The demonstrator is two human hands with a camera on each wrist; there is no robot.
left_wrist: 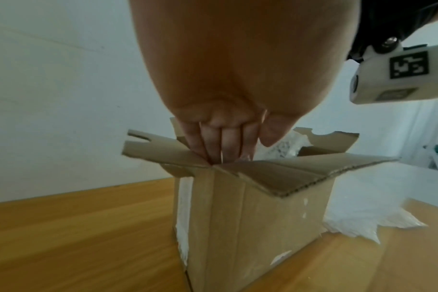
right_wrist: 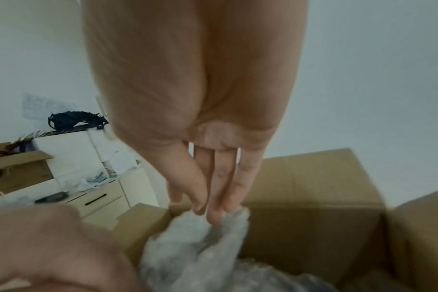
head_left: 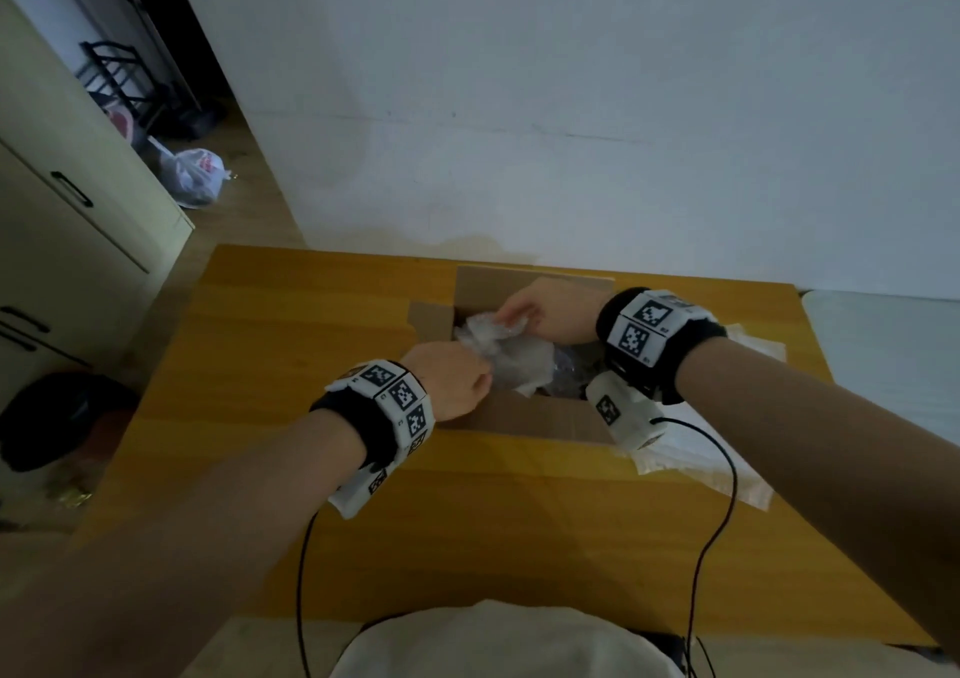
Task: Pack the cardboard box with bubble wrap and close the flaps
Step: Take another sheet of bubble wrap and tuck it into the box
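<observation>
An open cardboard box (head_left: 540,417) stands at the back middle of the wooden table (head_left: 311,365), its flaps spread outward. Crumpled bubble wrap (head_left: 519,360) fills its left side; something dark lies under it to the right. My left hand (head_left: 485,384) grips the wrap's near left edge at the box's corner, fingers pointing down into the box (left_wrist: 250,227). My right hand (head_left: 506,316) reaches in from the right and pinches the top of the wrap (right_wrist: 195,252) between thumb and fingers (right_wrist: 213,197). The left hand (right_wrist: 50,247) is blurred in the right wrist view.
Spare bubble wrap sheets (head_left: 701,449) lie on the table right of the box, also seen as white sheets (left_wrist: 363,213). A white wall is close behind the box. A cream cabinet (head_left: 67,210) and a dark bin (head_left: 57,417) stand left of the table. Cables hang from both wrists.
</observation>
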